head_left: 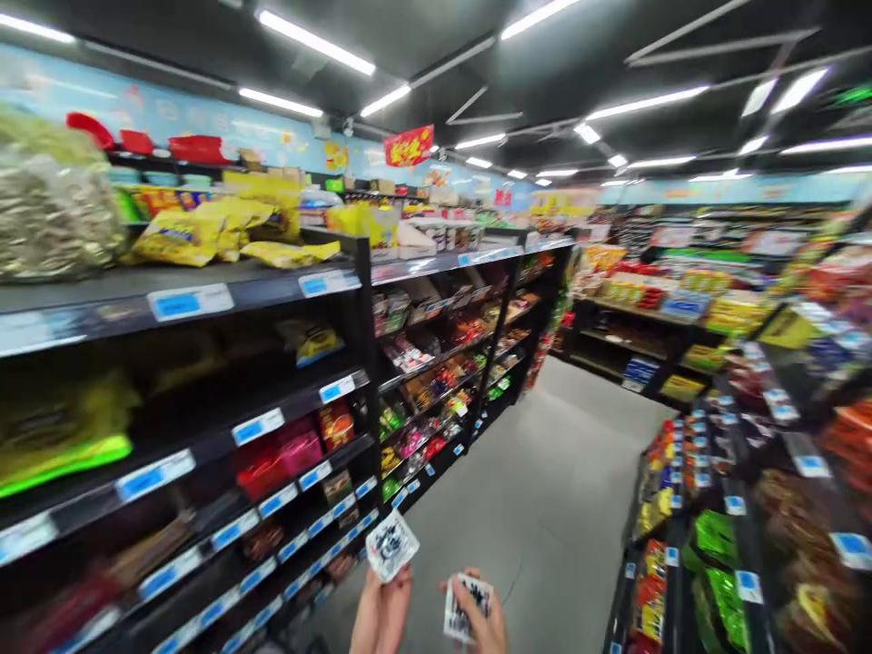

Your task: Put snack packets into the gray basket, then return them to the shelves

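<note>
At the bottom middle, my left hand (387,604) grips a small white packet with black print (392,545), held up above the fingers with its printed face toward me. Just to the right and a little lower, my right hand (482,619) is closed on a second white packet with black lettering (466,607); the thumb or a finger lies across its front. The two packets are apart from each other. Both hands are over the grey aisle floor, close to the lower shelves on the left. The fingers behind the packets are partly hidden.
Black shelving (371,345) with blue-and-white price tags runs along the left. Yellow snack bags (197,234) lie on its top shelf. On the right stands another rack with green bags (722,581). A grey floor aisle (545,490) leads to a far display of boxes (640,291).
</note>
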`<state>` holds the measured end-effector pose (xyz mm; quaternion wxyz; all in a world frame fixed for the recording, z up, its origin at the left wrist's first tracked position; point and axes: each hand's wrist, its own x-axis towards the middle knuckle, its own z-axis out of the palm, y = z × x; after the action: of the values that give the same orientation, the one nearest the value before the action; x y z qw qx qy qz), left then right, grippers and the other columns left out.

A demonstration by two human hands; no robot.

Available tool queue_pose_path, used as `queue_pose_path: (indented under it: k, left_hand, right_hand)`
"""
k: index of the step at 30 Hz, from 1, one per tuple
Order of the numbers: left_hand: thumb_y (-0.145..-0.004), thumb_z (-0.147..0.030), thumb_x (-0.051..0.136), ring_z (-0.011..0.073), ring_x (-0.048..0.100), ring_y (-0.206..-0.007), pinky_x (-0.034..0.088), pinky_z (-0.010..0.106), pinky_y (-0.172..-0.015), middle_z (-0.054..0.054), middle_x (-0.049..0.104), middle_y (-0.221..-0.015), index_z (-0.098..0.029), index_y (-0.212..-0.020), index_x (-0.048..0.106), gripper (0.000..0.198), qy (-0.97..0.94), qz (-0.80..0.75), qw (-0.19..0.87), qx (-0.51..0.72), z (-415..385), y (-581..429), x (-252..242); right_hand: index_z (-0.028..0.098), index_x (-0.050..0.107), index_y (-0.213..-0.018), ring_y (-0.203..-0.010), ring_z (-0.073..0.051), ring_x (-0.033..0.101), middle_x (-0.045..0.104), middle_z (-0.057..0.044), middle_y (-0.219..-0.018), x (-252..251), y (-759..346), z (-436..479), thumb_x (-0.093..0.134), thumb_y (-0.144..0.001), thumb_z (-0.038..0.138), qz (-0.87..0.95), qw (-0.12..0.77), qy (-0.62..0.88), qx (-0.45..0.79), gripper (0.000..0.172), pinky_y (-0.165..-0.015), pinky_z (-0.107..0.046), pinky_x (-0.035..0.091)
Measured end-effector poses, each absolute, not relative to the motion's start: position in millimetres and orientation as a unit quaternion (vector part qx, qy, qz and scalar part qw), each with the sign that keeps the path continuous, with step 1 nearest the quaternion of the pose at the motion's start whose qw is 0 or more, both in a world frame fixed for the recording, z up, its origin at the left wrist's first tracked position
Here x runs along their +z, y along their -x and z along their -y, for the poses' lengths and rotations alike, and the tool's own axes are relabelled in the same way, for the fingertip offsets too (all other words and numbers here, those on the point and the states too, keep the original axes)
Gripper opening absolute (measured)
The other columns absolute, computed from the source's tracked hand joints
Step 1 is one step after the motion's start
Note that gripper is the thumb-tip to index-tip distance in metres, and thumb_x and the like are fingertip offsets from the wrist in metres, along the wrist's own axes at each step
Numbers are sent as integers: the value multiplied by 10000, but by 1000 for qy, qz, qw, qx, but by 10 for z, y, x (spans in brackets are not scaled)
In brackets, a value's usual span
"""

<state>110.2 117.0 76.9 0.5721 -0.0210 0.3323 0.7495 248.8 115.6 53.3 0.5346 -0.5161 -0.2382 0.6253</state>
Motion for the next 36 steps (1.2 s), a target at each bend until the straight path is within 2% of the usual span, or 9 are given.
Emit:
queue_pose_path:
  k: [2,6,14,18,21,25,28,32,36]
  left_hand:
    - [-668,-66,762,142,618,-735,488,239,-636,58,709,-891,-161,-826,715,190,71,-253,625,735,-1107,-1034,786]
    - [-737,-103,774,153,626,-747,500,265,-680,71,716,-879,-134,-861,713,142,53,-229,621,747,-1026,-930,815]
    - [-710,-367,849,343,611,-1167,512,423,-928,132,699,-1184,-157,-1012,742,383,16,-211,657,724,-886,-817,875]
    - [-658,-371,887,217,644,-939,496,288,-727,49,687,-1050,-236,-978,741,377,-5,-228,624,747,-808,-773,828]
    - [-628,-291,897,150,583,-885,445,234,-685,27,616,-1078,-245,-974,720,391,-91,-296,565,765,-776,-712,800]
    - [-566,-224,905,160,554,-925,425,249,-791,20,582,-1013,-200,-867,681,376,-247,-410,449,754,-748,-573,764]
    - [-604,-248,887,202,553,-1010,411,291,-892,39,597,-1007,-197,-901,671,371,-337,-464,361,735,-705,-458,721]
    - [-615,-310,879,232,567,-1022,421,326,-903,53,607,-1017,-196,-918,648,398,-338,-492,331,731,-600,-336,677]
    - [-589,-314,891,197,567,-946,428,292,-845,42,609,-1000,-191,-919,645,430,-283,-497,331,751,-465,-226,661]
  right_hand:
    - [197,513,-1047,-527,-114,545,728,-54,-800,539,-2501,-1097,870,-558,601,233,520,510,645,728,-403,-173,373]
    - [198,481,-1086,-570,-109,544,729,-44,-837,548,-2521,-1021,877,-623,522,254,480,492,681,690,-440,-176,400]
    - [204,489,-1032,-584,-122,564,736,-36,-835,498,-2444,-973,869,-647,494,264,452,485,700,614,-430,-189,409]
    - [204,493,-1028,-565,-119,574,748,-49,-857,463,-2454,-941,876,-638,475,262,444,492,701,610,-424,-189,404]
    - [202,494,-1014,-556,-115,577,756,-63,-878,433,-2463,-931,878,-638,459,261,440,496,702,596,-425,-188,407]
    - [196,509,-1017,-567,-116,587,760,-67,-892,407,-2447,-932,885,-629,443,260,432,504,701,593,-430,-186,412]
    - [199,514,-1014,-568,-110,577,761,-61,-882,407,-2408,-935,890,-630,434,264,420,498,711,587,-442,-185,419]
    - [204,521,-1017,-591,-107,574,761,-56,-884,409,-2335,-933,905,-609,434,269,398,502,720,606,-459,-176,427]
    - [200,544,-996,-612,-105,565,751,-46,-882,393,-2245,-927,906,-612,430,292,370,495,730,576,-464,-172,426]
